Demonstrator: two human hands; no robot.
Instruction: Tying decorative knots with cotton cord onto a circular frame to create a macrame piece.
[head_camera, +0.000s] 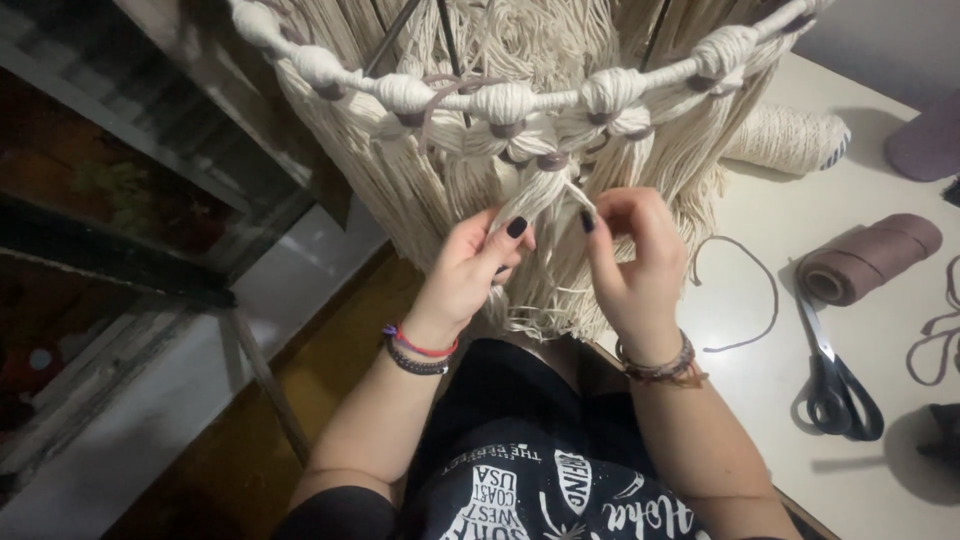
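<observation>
Right below the knotted ring (500, 100), both hands are on one hanging bundle of cream cords (545, 195). Her left hand (470, 270) pinches the strands from the left, fingers (512, 228) closed on them; her right hand (630, 265) clamps the same bundle from the right, thumb and fingers pressed shut around it. That bundle sits between the two hands, touching both, with the rest of the cream fringe (400, 190) crowding in behind and on either side. Off to her right, on the white surface (760, 400), lie scissors (835, 375), a mauve cord spool (870, 260), a loose mauve strand (745, 290) and a cream yarn cone (785, 140), all well apart from her hands.
</observation>
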